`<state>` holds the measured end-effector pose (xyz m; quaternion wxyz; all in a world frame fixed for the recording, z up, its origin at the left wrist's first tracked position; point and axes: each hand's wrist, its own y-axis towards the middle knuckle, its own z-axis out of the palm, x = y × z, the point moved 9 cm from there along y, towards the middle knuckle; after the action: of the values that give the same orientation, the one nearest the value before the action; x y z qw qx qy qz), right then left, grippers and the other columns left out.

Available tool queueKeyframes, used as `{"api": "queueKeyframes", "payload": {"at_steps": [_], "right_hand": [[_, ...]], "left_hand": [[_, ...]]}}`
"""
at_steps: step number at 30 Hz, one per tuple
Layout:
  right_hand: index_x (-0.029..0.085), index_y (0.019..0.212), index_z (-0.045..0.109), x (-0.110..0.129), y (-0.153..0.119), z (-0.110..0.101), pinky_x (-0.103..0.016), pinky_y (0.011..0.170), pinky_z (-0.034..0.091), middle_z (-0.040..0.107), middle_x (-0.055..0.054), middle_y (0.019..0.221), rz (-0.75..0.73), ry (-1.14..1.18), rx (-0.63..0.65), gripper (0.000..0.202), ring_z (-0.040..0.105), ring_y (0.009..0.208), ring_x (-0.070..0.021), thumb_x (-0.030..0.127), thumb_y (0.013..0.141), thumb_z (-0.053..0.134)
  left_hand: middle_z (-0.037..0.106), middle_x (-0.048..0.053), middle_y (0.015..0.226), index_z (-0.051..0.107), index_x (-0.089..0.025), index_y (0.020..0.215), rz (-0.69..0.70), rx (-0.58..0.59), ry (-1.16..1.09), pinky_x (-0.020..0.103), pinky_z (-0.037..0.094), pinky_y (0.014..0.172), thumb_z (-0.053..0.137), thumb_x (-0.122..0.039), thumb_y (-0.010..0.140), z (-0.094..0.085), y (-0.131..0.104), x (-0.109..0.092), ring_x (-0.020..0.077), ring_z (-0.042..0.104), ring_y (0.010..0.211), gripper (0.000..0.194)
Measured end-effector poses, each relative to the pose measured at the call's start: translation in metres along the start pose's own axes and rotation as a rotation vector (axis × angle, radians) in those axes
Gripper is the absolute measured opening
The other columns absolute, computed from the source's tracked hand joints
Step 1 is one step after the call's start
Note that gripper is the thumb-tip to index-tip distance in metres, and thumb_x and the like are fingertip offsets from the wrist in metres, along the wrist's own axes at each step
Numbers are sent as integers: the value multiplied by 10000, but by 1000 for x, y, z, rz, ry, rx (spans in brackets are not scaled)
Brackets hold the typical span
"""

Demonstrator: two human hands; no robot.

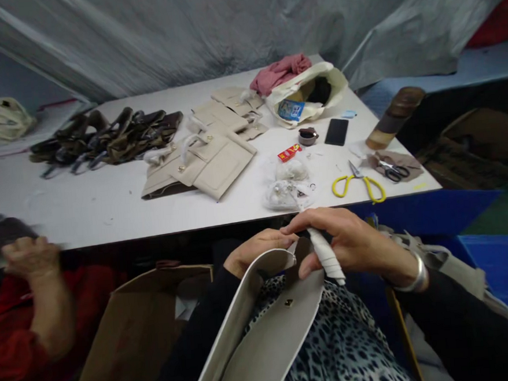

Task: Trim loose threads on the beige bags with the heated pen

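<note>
Nearest, running from 6 o'clock up to the middle of the lap, an open cream bag [275,334] with a small gold-coloured fitting inside spreads in a V, its upper end at the hands and below the level of the desk [99,216]. The right hand [348,236] pinches the bag's edge between thumb and curled fingers, with a white wrapped handle [327,257] passing between them; its forefinger reaches across to the left hand [258,250]. That one touches the bag's upper end, partly hidden behind the panel, so how tightly it closes cannot be told. The desk's front edge lies just beyond both hands, leaving little room ahead. At 9 o'clock a co-worker's hand [32,255] is near that edge; a cardboard box [125,333] stands at 8. On the desk, small clear bags [287,194] lie close to the edge at 12, yellow-handled scissors [358,184] and black-handled scissors [394,171] at 1. Farther on come a red packet [289,152] and, inside a cream tote [335,80], a blue packet [291,110]; the lettering on both is too small to read. Pale bags [217,164] overlap at 11, dark bags [120,139] at 10, set back from the edge.
</note>
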<state>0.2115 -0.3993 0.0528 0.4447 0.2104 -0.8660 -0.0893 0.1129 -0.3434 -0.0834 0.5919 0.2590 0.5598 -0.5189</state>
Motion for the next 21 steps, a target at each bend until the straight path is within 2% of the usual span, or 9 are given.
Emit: {"api": "queueKeyframes", "payload": {"at_steps": [2,5,10,13,16,18,21], "right_hand": [[231,1137,680,2,-1,8,-298,778,518,757,-18,1005,22,-71,77,512,705,878,-192,469,777,955],[228,1116,651,6,-2,22,-294,782,497,727,-21,1025,43,-103,140,452,673,906,-189,310,787,950],[219,1043,606,14,-3,33,-264,722,444,648,5,952,-11,-116,136,434,600,849,-161,195,765,938],[222,1005,605,13,-4,34,-252,708,437,641,22,926,-8,-76,110,360,590,823,-144,156,804,896],[211,977,617,9,-5,34,-242,697,442,658,29,900,-5,-2,70,285,598,789,-129,131,842,854],[207,953,630,5,-7,33,-246,705,458,681,25,894,7,70,17,224,614,778,-129,142,871,829],[205,907,644,-5,-9,32,-252,700,470,685,26,855,60,199,-104,180,616,752,-133,208,897,824]], "left_hand": [[671,77,785,757,-102,900,-40,8,-56,287,465,645,800,-578,838,2,0,7,173,551,689,482],[665,71,776,735,-111,814,-27,-12,-76,294,475,650,862,-549,748,1,-1,8,178,547,693,461],[658,36,724,710,-139,721,-7,-48,-55,287,468,658,865,-371,694,-2,-2,5,163,516,677,281],[618,27,669,667,-140,667,-18,-27,-41,275,426,594,847,-353,706,1,-5,1,147,481,620,281],[625,38,702,671,-133,768,-25,-4,-41,273,428,591,816,-412,797,6,-12,-10,154,520,616,316],[648,51,754,684,-137,868,7,5,-23,281,452,622,744,-518,892,7,-18,-23,170,557,655,386],[718,99,922,752,-146,997,118,-70,115,321,511,749,613,-719,933,0,-31,-48,229,633,819,592]]}}
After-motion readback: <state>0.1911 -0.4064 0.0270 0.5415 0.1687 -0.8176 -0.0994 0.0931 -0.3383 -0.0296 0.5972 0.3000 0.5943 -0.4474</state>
